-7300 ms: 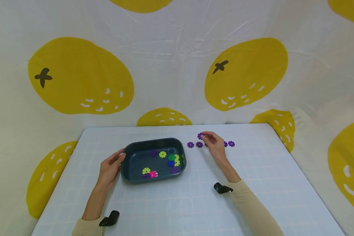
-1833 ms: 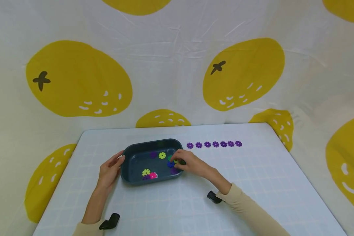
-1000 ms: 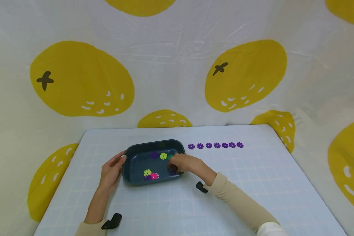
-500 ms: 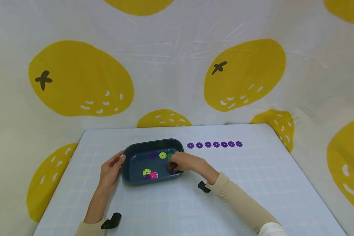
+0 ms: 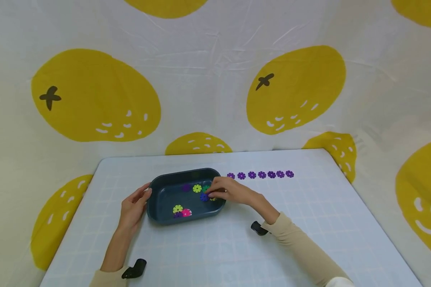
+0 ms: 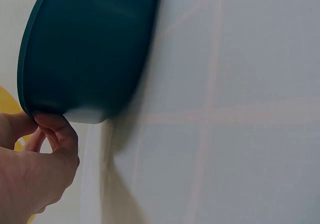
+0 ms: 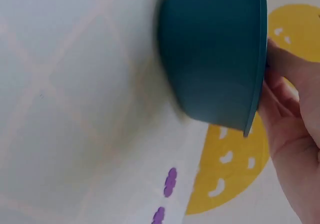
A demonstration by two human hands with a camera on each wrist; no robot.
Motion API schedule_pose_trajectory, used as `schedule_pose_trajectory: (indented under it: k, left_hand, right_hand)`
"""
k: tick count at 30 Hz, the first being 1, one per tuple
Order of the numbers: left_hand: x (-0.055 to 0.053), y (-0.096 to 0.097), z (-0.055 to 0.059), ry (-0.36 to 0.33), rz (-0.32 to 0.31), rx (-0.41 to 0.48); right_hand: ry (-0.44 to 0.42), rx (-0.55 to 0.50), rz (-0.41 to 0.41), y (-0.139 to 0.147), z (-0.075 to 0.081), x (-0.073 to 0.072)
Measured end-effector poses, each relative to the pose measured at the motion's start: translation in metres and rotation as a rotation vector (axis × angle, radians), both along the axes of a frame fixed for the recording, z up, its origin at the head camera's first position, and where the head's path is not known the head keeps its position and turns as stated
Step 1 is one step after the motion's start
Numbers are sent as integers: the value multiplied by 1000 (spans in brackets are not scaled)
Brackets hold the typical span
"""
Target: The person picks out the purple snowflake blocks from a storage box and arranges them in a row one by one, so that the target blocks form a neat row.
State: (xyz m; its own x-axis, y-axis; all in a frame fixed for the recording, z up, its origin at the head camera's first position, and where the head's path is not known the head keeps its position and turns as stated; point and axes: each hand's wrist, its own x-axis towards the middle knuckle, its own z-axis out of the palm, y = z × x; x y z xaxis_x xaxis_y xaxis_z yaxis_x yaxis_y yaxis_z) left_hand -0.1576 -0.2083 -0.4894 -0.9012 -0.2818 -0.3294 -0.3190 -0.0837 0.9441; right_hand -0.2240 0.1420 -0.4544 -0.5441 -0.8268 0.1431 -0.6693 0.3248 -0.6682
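My left hand [image 5: 132, 207] grips the left end of the dark teal tray [image 5: 161, 218], thumb and fingers at its rim; the left wrist view shows the pinch from below. Over the tray's right end, my right hand [image 5: 233, 190] pinches a purple flower-shaped disc, mostly hidden by the fingers. A sliver of purple shows between thumb and finger in the right wrist view. Below those fingertips lie a blue disc [image 5: 204, 197], a green disc [image 5: 206, 189] and partly covered yellow ones. Elsewhere inside are a yellow disc [image 5: 197, 188], a purple disc [image 5: 186, 187] and a pink disc [image 5: 186, 213] among others.
Several purple discs [image 5: 261, 174] lie in a straight row on the pale checked table [image 5: 208, 255], right of the tray near the far edge. A curtain [image 5: 208, 99] with large yellow fruit prints hangs behind the table. Each wrist carries a small black camera [image 5: 134, 269].
Seven seconds ago my right hand held a purple disc above the row, which has since lengthened. It then reached into the tray's right end and has now risen slightly with a purple disc.
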Motion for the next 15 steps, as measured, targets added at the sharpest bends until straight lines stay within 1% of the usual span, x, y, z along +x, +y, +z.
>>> schedule_pose_trajectory:
  k: [3,6,11,15]
  left_hand:
    - [-1,0,0,-5,-1,-9]
    - [-1,0,0,-10,-1,-8]
    - [0,0,1,-14,-1,-8]
    - [-1,-1,0,-18,1,-10]
  right_hand:
    - [-44,-94,-79,9,-5,-2]
    - [-100,-165,-175,20,-9,-3]
    - [-155,-221,-291,38,-15,-5]
    - [-207,-223,-385,52,-17,-6]
